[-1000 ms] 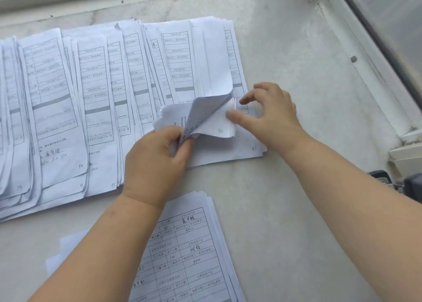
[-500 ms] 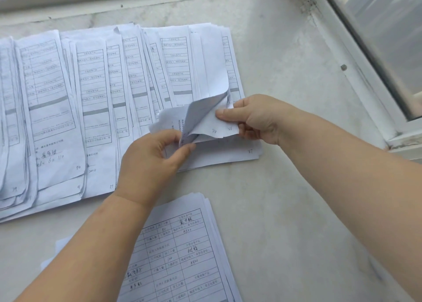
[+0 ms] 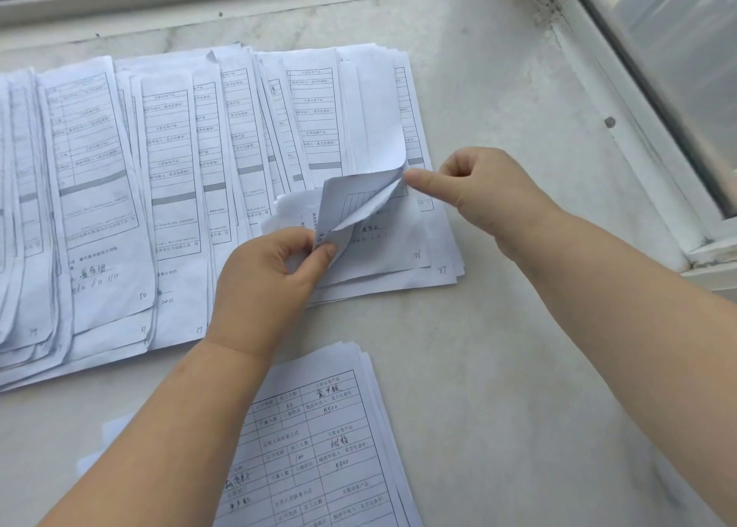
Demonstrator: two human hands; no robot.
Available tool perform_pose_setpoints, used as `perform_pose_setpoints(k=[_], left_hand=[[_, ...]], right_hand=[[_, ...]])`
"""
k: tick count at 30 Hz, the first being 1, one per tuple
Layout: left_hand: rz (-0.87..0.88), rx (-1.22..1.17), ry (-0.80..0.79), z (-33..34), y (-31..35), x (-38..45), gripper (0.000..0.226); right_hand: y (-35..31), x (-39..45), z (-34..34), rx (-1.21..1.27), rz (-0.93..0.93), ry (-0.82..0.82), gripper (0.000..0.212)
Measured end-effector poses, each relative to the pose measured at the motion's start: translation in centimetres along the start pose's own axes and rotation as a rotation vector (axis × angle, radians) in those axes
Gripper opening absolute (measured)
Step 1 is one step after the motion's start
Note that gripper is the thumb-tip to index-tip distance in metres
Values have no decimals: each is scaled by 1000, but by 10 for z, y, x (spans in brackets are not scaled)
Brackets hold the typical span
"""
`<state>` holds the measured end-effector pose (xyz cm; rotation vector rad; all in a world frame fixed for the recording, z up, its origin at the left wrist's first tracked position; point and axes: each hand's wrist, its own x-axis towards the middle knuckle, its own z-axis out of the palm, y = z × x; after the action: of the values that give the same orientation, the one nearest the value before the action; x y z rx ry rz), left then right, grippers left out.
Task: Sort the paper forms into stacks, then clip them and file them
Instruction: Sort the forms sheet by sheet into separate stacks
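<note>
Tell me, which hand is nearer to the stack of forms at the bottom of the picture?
Left. The left hand pinches a folded-up sheet just above the near stack, with its forearm across that stack. The right hand is farther up and to the right, beside the folded sheet.

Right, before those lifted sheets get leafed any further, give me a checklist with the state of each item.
1. Left hand pinches the folded-back corner of the lifted sheets: ok.
2. Right hand has a hold on the paper: not ok, only its thumb tip is at the curled edge, other fingers curled on nothing.
3. Page numbers readable on the rightmost stack: ok, 86 and 87 show at the bottom corner.
4. Lifted sheets free of creases: not ok, the corner is crumpled at the pinch.
5. Row of stacks squared up: not ok, edges are fanned and overlapping.
6. How many sheets are lifted: cannot tell.
</note>
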<state>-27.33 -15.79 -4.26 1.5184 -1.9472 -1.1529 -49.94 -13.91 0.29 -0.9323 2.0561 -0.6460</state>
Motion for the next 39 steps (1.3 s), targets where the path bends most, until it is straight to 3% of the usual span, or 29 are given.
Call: perform_pose_setpoints(k=[1, 5, 7, 11, 16, 21, 23, 25, 28, 30, 32, 36, 39], left_hand=[[-1, -3, -2, 0, 0, 0, 32], [-16, -22, -3, 1, 1, -3, 12], [-14, -12, 2, 0, 2, -3, 10], [-21, -14, -1, -1, 1, -3, 9], [0, -47, -33, -4, 2, -3, 7], [47, -26, -25, -3, 3, -3, 28], [56, -16, -16, -1, 2, -3, 23], [51, -29, -18, -1, 1, -3, 3], [95, -175, -127, -9, 7, -9, 47], [142, -278, -261, -14, 19, -19, 56], [195, -94, -375, -11, 27, -29, 52], [267, 501, -549, 9, 35, -34, 53], [414, 592, -428, 4, 44, -47, 59]], right_hand=[[-2, 0, -4, 47, 29, -26, 43], [-13, -1, -3, 218, 277, -382, 36], [-11, 2, 5, 230, 308, -441, 26], [-3, 8, 14, 182, 277, -398, 45], [1, 5, 19, 223, 236, -342, 50], [5, 7, 25, 217, 231, -294, 51], [6, 7, 25, 213, 227, -290, 51], [7, 6, 24, 192, 214, -292, 52], [7, 0, 18, 146, 209, -237, 43], [9, -8, 10, 257, 259, -146, 37], [17, -22, 4, 344, 253, -28, 33], [40, -68, 12, 162, 73, 137, 16], [46, -113, 32, 24, -71, 158, 14]])
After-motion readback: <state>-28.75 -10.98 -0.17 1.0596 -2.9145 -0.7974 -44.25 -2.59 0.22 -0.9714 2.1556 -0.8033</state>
